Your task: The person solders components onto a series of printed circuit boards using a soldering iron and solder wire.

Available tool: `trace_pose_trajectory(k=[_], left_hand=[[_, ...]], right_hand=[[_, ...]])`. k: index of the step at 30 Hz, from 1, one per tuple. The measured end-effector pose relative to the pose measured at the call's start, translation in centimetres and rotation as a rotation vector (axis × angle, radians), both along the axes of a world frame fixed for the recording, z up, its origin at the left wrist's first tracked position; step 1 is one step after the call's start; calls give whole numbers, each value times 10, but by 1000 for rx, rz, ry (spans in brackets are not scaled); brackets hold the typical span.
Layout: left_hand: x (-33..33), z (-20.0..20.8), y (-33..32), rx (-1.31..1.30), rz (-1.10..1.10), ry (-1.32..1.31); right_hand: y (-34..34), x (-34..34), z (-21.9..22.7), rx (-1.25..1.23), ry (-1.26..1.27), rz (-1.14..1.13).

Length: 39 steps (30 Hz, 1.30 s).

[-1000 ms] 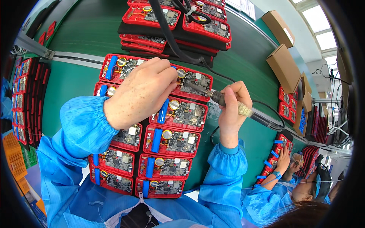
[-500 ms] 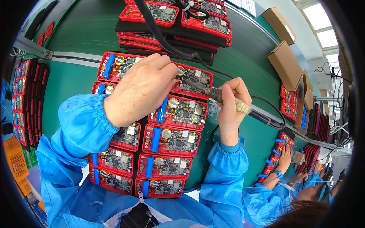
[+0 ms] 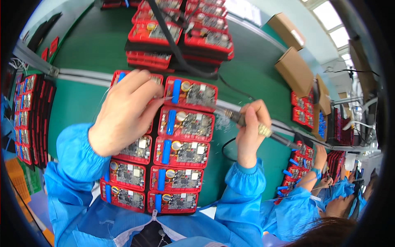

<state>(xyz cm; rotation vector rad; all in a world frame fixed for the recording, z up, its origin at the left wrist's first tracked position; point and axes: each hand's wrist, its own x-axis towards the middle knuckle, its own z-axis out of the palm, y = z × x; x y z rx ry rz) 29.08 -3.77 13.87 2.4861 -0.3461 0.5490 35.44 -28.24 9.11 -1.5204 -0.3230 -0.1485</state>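
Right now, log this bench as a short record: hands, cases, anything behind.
left hand: pinching a thin wire, over the left column
right hand: gripping a soldering iron, tip blurred
red cases: two columns; five in the right one, each with a blue cylinder and circuit board
behind: stacked red cases between black layers
co-worker's hand: right, near more cases

The person is wearing a bright blue smock (image 3: 86, 224), creasing in soft folds. Both sleeves are puffing out: the left sleeve (image 3: 78, 152) is bunching at the wrist, the right sleeve (image 3: 242, 187) is ending in a snug, darker cuff (image 3: 247, 169). By the worktop's (image 3: 218, 173) near edge, a pale zip (image 3: 154, 214) is parting over a dark top (image 3: 144, 236), where a thin chain (image 3: 161, 238) is dangling. The left fingers (image 3: 144, 91) and right fingers (image 3: 260, 109) are showing bare.
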Motion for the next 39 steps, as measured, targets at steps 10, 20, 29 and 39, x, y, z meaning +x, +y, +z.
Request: trace_pose_trajectory(k=[10,20,29,39], left_hand=[[-115,70,10,-366,-139,-34],[-163,136,-30,-1187,-1151,-3],[-199,158,12,-1169,-1234,173],[-190,141,30,-1279,-1398,270]], right_hand=[[-36,-53,76,377,-233,-23],[6,12,265,268,-602,-94],[38,90,352,81,-704,-385],[36,82,317,-24,-703,-357]])
